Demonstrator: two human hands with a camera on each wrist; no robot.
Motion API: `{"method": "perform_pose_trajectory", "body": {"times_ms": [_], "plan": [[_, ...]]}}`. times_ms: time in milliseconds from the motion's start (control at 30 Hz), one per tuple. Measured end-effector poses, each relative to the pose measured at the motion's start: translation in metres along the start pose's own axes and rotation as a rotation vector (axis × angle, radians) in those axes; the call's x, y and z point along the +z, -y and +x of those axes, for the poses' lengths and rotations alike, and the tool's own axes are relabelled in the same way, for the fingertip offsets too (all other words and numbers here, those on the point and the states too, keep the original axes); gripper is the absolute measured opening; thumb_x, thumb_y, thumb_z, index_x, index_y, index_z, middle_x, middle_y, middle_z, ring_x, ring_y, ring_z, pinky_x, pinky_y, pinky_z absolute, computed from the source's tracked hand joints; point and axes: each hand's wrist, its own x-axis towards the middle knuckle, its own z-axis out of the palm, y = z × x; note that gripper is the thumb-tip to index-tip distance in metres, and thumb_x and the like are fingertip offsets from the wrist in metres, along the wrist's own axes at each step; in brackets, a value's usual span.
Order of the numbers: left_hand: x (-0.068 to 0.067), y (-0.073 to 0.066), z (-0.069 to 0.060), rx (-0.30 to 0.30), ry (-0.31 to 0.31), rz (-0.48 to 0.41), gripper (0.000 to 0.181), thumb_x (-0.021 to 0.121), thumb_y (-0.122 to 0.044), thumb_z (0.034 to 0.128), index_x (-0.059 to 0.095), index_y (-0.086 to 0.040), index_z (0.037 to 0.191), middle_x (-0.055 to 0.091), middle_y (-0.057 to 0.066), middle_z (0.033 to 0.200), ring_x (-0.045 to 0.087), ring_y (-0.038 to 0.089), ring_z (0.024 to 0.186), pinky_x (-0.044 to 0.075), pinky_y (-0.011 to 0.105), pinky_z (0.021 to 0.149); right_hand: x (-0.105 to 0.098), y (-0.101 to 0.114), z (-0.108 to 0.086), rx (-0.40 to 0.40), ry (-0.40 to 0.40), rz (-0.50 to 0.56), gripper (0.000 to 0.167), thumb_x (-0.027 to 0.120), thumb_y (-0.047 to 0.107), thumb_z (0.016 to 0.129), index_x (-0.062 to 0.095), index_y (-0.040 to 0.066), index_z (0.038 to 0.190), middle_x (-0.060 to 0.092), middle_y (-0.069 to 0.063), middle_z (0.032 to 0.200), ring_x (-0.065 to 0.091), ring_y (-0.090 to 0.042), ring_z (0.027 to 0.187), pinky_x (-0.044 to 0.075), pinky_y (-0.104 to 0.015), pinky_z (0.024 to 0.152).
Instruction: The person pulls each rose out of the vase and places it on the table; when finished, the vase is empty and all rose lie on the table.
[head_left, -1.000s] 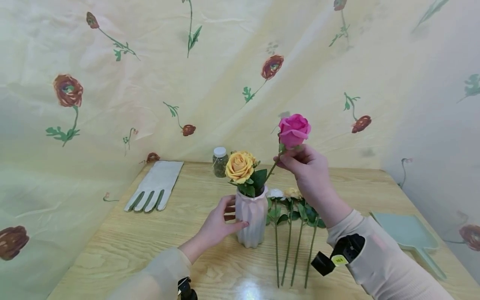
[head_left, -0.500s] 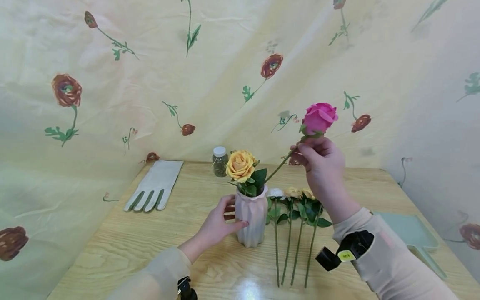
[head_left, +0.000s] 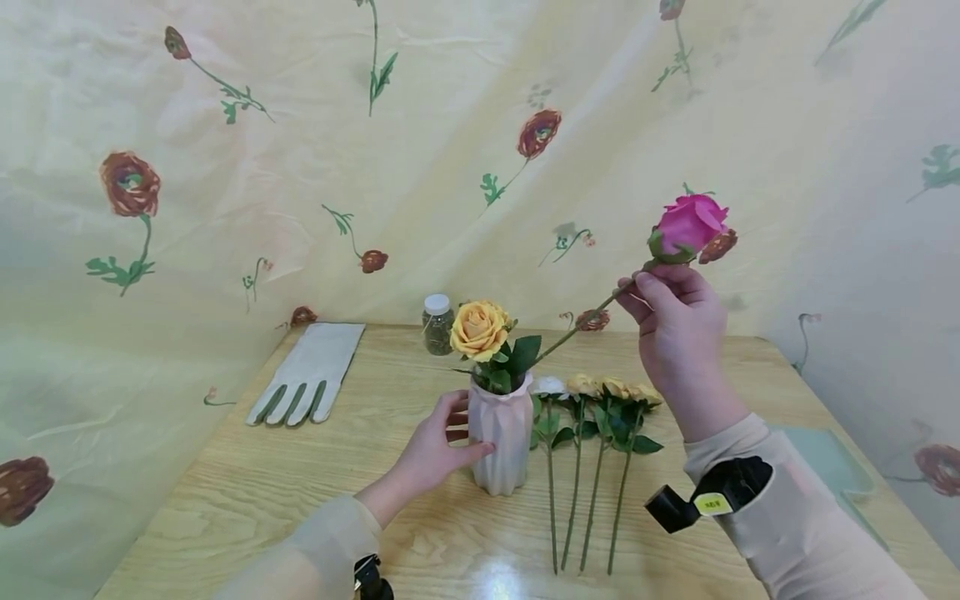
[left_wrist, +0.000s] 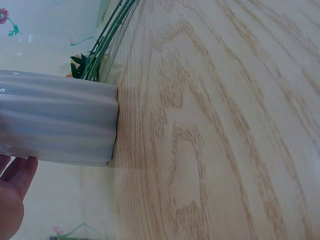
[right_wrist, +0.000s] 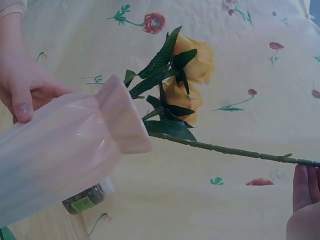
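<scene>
My left hand [head_left: 431, 454] grips the pale, ridged vase [head_left: 501, 450] from its left side, the thumb across the front; the vase stands upright on the table. Out of its mouth rise yellow roses [head_left: 480, 331]; two blooms with dark leaves show in the right wrist view. To the right and above the vase, my right hand [head_left: 682, 325] pinches a pink rose [head_left: 690, 223] by the stem just under the bloom. This rose slants strongly to the right. Its stem [right_wrist: 225, 149] runs down into the vase's mouth, where its lower end is hidden.
Several roses [head_left: 618, 421], white and yellow, lie side by side on the table right of the vase, stems toward me. A white-lidded jar [head_left: 438, 329] stands behind, a white glove [head_left: 318, 367] lies at left. A pale green handled piece [head_left: 832, 458] is at right, partly covered by my forearm.
My right hand has moved right and slightly up with the pink rose, which now leans much further right. My left hand and the vase have stayed in place.
</scene>
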Motion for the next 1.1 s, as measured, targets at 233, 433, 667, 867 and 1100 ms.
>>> {"method": "perform_pose_trajectory", "body": {"times_ms": [233, 433, 667, 867, 1100], "plan": [[0.0, 0.003, 0.001, 0.013, 0.003, -0.021, 0.068, 0.076, -0.028, 0.0803, 0.038, -0.016, 0.135, 0.047, 0.013, 0.132, 0.053, 0.032, 0.111, 0.051, 0.041, 0.088, -0.004, 0.007, 0.004, -0.011, -0.063, 0.057, 0.009, 0.059, -0.017, 0.083, 0.057, -0.008, 0.085, 0.058, -0.015, 0.078, 0.064, -0.027, 0.066, 0.058, -0.033, 0.065], [0.0, 0.002, 0.0, 0.004, 0.003, -0.024, 0.069, 0.076, -0.029, 0.0801, 0.037, -0.014, 0.136, 0.046, 0.013, 0.132, 0.052, 0.031, 0.112, 0.051, 0.039, 0.087, -0.011, 0.018, 0.008, -0.002, -0.098, 0.107, 0.011, 0.061, -0.017, 0.081, 0.055, -0.009, 0.086, 0.058, -0.017, 0.076, 0.064, -0.028, 0.066, 0.058, -0.035, 0.065], [0.0, 0.002, 0.0, -0.003, 0.005, -0.021, 0.071, 0.076, -0.03, 0.0802, 0.036, -0.014, 0.137, 0.045, 0.013, 0.133, 0.052, 0.031, 0.113, 0.051, 0.04, 0.088, -0.025, 0.029, 0.011, 0.016, -0.16, 0.149, 0.013, 0.058, -0.018, 0.082, 0.053, -0.007, 0.087, 0.06, -0.017, 0.078, 0.064, -0.028, 0.065, 0.058, -0.036, 0.064], [0.0, 0.002, -0.001, -0.009, 0.005, -0.021, 0.07, 0.076, -0.03, 0.0802, 0.036, -0.015, 0.136, 0.045, 0.012, 0.132, 0.052, 0.03, 0.113, 0.051, 0.037, 0.087, -0.044, 0.039, 0.015, 0.042, -0.208, 0.197, 0.012, 0.057, -0.017, 0.084, 0.054, -0.005, 0.087, 0.061, -0.018, 0.073, 0.064, -0.029, 0.063, 0.058, -0.037, 0.063], [0.0, 0.0, -0.002, -0.015, 0.007, -0.027, 0.071, 0.075, -0.029, 0.0804, 0.035, -0.016, 0.137, 0.045, 0.011, 0.133, 0.052, 0.029, 0.113, 0.051, 0.037, 0.087, -0.064, 0.045, 0.016, 0.096, -0.22, 0.135, 0.011, 0.055, -0.015, 0.086, 0.053, -0.005, 0.089, 0.059, -0.015, 0.077, 0.062, -0.028, 0.066, 0.058, -0.035, 0.064]]}}
